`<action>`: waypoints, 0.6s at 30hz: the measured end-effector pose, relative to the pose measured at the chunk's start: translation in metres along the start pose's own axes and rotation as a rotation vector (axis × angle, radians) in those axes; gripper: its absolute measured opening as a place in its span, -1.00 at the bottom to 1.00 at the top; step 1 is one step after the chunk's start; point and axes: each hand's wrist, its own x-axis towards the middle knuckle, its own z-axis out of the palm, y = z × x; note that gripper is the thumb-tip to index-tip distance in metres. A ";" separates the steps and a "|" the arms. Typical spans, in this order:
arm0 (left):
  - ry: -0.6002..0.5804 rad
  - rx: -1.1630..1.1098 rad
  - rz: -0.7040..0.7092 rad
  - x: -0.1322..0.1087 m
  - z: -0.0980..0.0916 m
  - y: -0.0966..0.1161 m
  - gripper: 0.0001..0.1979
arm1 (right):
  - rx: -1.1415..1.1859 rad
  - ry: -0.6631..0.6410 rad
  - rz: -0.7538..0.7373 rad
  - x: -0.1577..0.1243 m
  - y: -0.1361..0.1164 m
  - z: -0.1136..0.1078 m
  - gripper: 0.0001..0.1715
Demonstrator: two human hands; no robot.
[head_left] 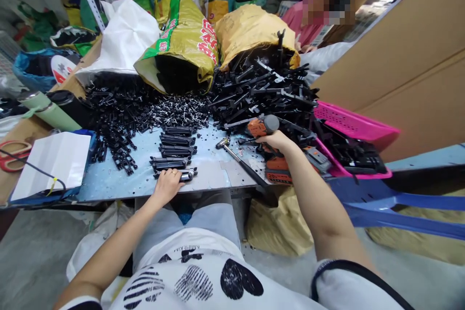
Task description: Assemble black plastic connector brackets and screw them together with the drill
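My right hand (275, 141) is closed around the handle of an orange and black cordless drill (258, 127), beside the big heap of black parts. The drill's orange battery base (279, 174) shows below the wrist. My left hand (168, 185) is closed over the nearest long black part (189, 174), near the table's front edge. Beyond it, several similar black parts (177, 140) lie side by side in a column. Between my hands a hammer (241, 160) lies slanted, its dark handle pointing towards me.
Small screws (179, 110) are piled behind the column, with small black pieces (116, 106) to the left. Long black parts (261, 89) spill from a yellow sack (254, 29). A pink basket (358, 123) stands right, scissors (14, 155) left. Another person (308, 19) is behind.
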 end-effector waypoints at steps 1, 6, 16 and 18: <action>-0.034 0.013 -0.013 -0.004 -0.005 -0.003 -0.76 | 0.002 0.004 0.005 0.000 0.004 0.000 -0.59; -0.231 -0.236 -0.066 0.003 -0.049 -0.018 -0.71 | 0.056 0.046 0.018 0.003 0.013 -0.001 -0.54; -0.201 -0.214 -0.093 0.057 -0.095 -0.051 -0.68 | -0.622 0.659 -0.124 -0.051 0.010 0.021 -0.10; -0.146 -0.091 -0.091 0.066 -0.083 -0.052 -0.74 | -0.551 0.900 -0.308 -0.065 0.002 0.038 -0.19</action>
